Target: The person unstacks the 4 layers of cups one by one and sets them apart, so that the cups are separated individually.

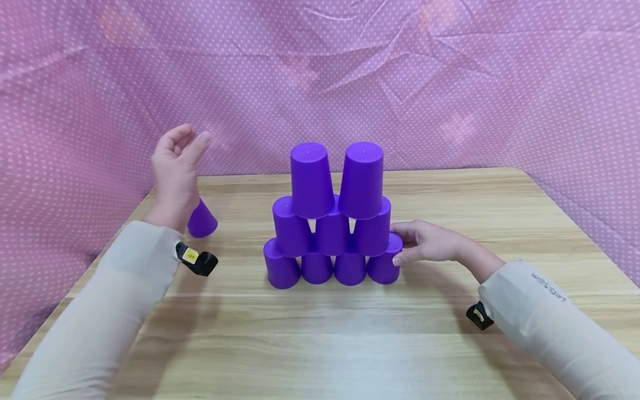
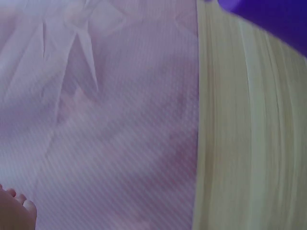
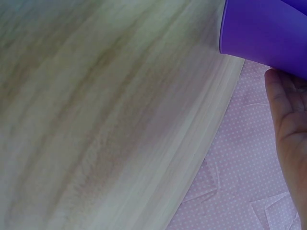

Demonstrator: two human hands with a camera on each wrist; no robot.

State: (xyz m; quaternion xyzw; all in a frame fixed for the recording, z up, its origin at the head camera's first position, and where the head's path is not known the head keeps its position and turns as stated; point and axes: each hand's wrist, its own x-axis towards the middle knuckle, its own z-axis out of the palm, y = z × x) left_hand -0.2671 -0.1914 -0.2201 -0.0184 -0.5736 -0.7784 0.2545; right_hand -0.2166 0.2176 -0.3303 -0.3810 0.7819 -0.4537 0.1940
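Observation:
Purple cups, all upside down, form a stepped stack in the head view: several in the bottom row (image 1: 317,269), three in the middle row (image 1: 332,236), and two on top, a left cup (image 1: 311,183) and a right cup (image 1: 362,183). My right hand (image 1: 430,243) is at the stack's right side, thumb and fingertips right at the end cup (image 1: 384,269) of the bottom row. Off to the left, my left hand (image 1: 175,164) is raised with nothing in it, its fingers loosely bent. Behind that wrist, a single purple cup (image 1: 202,221) stands on the table, partly hidden.
The stack stands on a light wood-grain table (image 1: 320,344). Pink dotted cloth (image 1: 240,83) hangs behind and at both sides of it. A black wrist strap piece (image 1: 200,262) sticks out from the left sleeve, another strap piece (image 1: 479,315) from the right.

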